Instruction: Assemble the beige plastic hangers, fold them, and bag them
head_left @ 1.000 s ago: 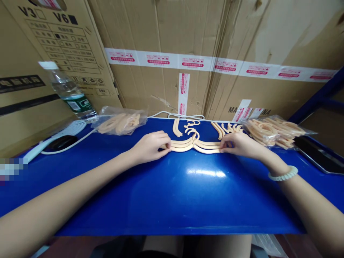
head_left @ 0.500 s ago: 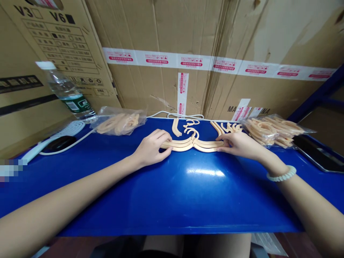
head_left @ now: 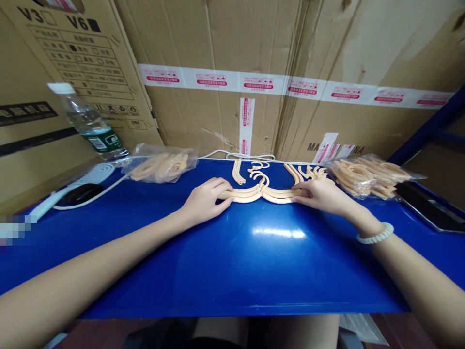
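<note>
Beige hangers (head_left: pixel 247 198) lay in a small nested stack near the middle of the blue table (head_left: pixel 232 264), between the two hands, their curved arms spread to either side and their hooks pointing toward the cardboard behind. How many were in the stack could not be counted with certainty.

At the far left stood a water bottle (head_left: pixel 103 140), near a pale, flat-headed item (head_left: pixel 89 178) whose lower end was blurred out. Next came a clear bag (head_left: pixel 160 167) with beige pieces inside, apparently not yet taken out. The left hand (head_left: pixel 207 199) had its thumb and fingers closed across the left ends of the stacked arms.

Beyond the stack, toward the cardboard, lay loose curved arms (head_left: pixel 238 172) and, just right of them, a few loose hooks (head_left: pixel 259 166), apart from one another. More straight-looking arms (head_left: pixel 291 173) and a cluster of hooks (head_left: pixel 312 172) lay behind the right hand (head_left: pixel 317 196), which pinched the right ends of the stack between thumb and fingers.

A second filled bag (head_left: pixel 366 177) and a dark phone-like slab (head_left: pixel 432 208) lay at the far right. Judging by this layout, the stacked pieces were already joined at the centre, while the loose and bagged ones were not.
</note>
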Action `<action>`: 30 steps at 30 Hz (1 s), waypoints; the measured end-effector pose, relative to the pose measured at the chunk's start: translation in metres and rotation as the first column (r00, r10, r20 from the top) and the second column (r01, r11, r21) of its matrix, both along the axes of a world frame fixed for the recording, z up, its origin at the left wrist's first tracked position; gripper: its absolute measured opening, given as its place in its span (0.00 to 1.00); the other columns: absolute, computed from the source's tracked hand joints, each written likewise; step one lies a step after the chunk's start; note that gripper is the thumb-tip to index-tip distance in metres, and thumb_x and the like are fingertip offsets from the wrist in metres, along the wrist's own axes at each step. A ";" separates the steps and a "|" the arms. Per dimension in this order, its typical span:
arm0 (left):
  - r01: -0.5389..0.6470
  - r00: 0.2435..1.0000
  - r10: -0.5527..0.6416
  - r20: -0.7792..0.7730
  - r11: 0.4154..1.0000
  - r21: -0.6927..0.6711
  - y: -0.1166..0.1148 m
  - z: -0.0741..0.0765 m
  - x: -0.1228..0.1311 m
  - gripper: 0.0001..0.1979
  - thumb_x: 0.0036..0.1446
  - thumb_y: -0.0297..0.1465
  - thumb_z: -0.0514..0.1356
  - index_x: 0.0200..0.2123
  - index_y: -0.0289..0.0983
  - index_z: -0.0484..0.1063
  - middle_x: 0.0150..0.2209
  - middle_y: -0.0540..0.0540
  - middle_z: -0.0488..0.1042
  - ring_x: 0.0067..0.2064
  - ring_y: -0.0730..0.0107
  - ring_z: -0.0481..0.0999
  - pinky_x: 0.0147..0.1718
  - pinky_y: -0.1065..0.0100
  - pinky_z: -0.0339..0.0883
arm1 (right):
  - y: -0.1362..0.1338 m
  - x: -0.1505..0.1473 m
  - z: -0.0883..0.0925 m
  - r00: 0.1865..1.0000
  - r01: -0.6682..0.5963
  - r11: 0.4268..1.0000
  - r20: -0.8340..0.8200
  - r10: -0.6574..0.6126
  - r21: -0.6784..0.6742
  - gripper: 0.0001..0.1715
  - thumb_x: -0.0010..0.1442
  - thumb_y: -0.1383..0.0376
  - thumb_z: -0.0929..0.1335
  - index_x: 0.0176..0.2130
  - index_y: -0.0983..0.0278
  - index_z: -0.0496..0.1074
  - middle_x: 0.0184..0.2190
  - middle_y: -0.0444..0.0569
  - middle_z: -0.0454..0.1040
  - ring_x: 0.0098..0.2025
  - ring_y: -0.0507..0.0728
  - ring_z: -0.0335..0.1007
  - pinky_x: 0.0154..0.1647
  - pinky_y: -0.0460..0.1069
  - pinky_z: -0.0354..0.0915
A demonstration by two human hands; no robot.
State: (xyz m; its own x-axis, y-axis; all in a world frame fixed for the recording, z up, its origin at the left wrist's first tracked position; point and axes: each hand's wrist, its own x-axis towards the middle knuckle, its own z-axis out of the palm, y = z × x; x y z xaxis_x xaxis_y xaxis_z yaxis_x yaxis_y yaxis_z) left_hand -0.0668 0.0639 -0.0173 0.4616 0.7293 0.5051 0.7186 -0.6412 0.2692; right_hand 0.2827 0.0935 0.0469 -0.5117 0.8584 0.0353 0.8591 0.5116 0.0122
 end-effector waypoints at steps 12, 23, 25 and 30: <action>-0.026 0.988 0.021 0.155 0.999 0.030 0.001 0.002 -0.001 0.08 0.66 0.30 0.53 0.42 0.38 0.72 0.44 0.42 0.77 0.50 0.57 0.73 0.49 0.56 0.69 | -0.004 0.000 0.008 0.989 -0.029 0.999 -0.149 0.027 -0.013 0.17 0.62 0.58 0.67 0.47 0.66 0.76 0.27 0.48 0.76 0.27 0.57 0.71 0.29 0.49 0.59; -0.171 0.821 0.310 0.480 0.935 -0.311 0.013 0.003 -0.004 0.04 0.50 0.31 0.59 0.30 0.39 0.65 0.29 0.51 0.69 0.31 0.69 0.71 0.31 0.68 0.65 | 0.001 0.028 0.014 0.987 0.040 0.776 -0.095 -0.128 -0.630 0.24 0.51 0.44 0.71 0.27 0.61 0.69 0.20 0.46 0.72 0.22 0.56 0.69 0.22 0.48 0.62; -0.174 0.808 0.333 0.485 0.923 -0.344 0.013 0.004 -0.004 0.05 0.49 0.31 0.59 0.28 0.39 0.64 0.26 0.53 0.67 0.28 0.71 0.68 0.29 0.69 0.62 | 0.002 0.028 0.012 0.987 0.072 0.782 -0.069 -0.146 -0.619 0.25 0.50 0.43 0.71 0.27 0.61 0.69 0.19 0.45 0.71 0.21 0.54 0.66 0.21 0.48 0.60; -0.135 0.795 0.331 0.508 0.913 -0.384 0.013 0.005 -0.003 0.06 0.46 0.33 0.59 0.26 0.39 0.64 0.24 0.54 0.66 0.26 0.72 0.66 0.27 0.70 0.59 | 0.005 0.029 0.010 0.981 0.150 0.723 0.008 -0.196 -0.674 0.28 0.49 0.41 0.71 0.26 0.62 0.66 0.18 0.45 0.71 0.19 0.53 0.65 0.21 0.47 0.61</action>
